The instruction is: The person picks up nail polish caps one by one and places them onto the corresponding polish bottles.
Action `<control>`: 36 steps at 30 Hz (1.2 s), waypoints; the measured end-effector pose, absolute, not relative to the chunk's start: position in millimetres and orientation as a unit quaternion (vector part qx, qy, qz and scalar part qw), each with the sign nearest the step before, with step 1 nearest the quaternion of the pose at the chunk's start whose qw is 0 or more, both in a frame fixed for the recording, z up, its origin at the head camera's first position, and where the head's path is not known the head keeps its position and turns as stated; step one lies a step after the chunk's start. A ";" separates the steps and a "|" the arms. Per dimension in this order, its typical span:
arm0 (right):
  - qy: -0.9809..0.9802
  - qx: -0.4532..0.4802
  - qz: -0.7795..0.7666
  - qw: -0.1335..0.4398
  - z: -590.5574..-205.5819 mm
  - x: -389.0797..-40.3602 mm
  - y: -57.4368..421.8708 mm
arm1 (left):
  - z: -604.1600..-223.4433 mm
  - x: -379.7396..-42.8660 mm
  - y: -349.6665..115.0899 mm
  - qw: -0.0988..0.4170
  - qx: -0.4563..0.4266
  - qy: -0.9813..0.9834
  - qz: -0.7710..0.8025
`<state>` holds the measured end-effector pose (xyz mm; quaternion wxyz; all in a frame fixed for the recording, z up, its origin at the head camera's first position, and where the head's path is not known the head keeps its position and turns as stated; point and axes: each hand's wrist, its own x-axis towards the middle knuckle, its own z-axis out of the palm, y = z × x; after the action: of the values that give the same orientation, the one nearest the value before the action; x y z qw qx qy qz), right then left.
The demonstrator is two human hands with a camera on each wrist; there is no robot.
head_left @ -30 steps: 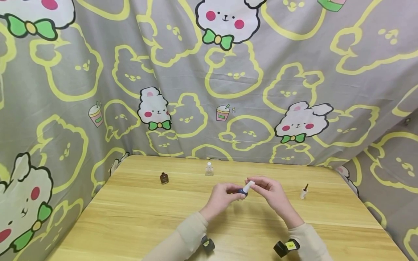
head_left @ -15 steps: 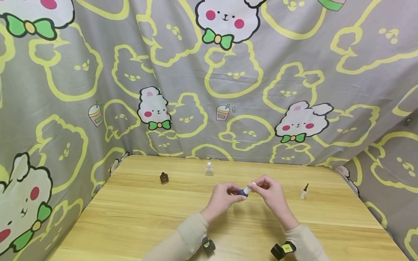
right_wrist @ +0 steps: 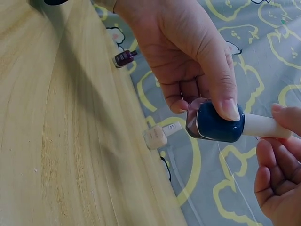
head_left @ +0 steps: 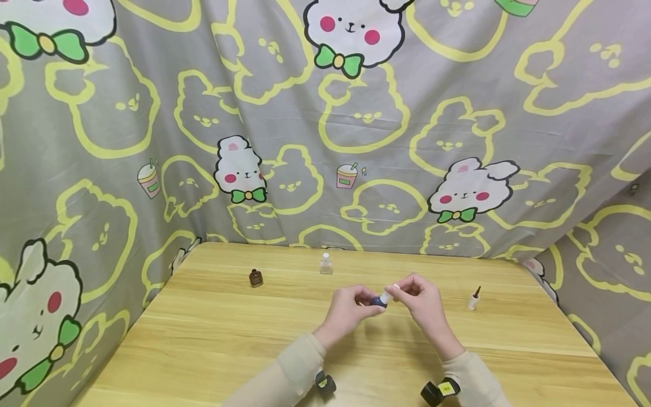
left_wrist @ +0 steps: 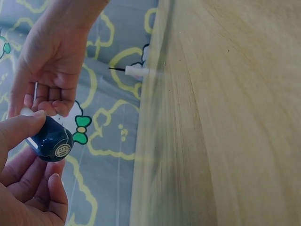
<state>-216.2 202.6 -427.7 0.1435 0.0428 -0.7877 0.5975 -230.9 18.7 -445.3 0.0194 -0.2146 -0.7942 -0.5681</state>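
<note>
Above the middle of the table, my left hand (head_left: 347,310) grips a dark blue nail polish bottle (right_wrist: 220,121) by its glass body, thumb across the front. The bottle is tilted, its long white cap (right_wrist: 263,126) pointing up to the right. My right hand (head_left: 422,298) pinches the end of that cap between thumb and fingers. The cap sits against the bottle's neck in the right wrist view. A round label marked 011 (left_wrist: 62,150) shows on the bottle's base in the left wrist view.
A dark brown-red polish bottle (head_left: 256,278) stands at the back left, a clear bottle with a white cap (head_left: 326,264) at the back middle. To the right stands a small white bottle with a dark, thin top (head_left: 473,299). A patterned curtain (head_left: 295,124) surrounds the wooden table (head_left: 203,339).
My right hand has closed its fingertips further over the white cap's end and shifted slightly left. The left hand and blue bottle have hardly moved.
</note>
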 end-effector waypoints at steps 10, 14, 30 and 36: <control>-0.789 0.055 0.594 0.143 -422.7 -215.0 204.1 | -444.8 -232.6 19.4 0.036 -0.223 -0.790 -0.569; -0.787 0.072 0.596 0.143 -420.7 -215.3 206.2 | -443.4 -233.6 19.2 0.038 -0.222 -0.788 -0.573; -0.769 0.081 0.606 0.188 -410.3 -219.6 229.8 | -444.2 -248.8 20.0 0.051 -0.195 -0.787 -0.583; -0.758 0.065 0.616 0.203 -402.0 -219.8 241.0 | -447.0 -262.0 22.8 0.052 -0.170 -0.787 -0.591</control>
<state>-219.8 241.0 -402.0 0.2029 0.0654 -0.7582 0.6161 -262.0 22.8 -447.0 0.0523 -0.1700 -0.7869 -0.5909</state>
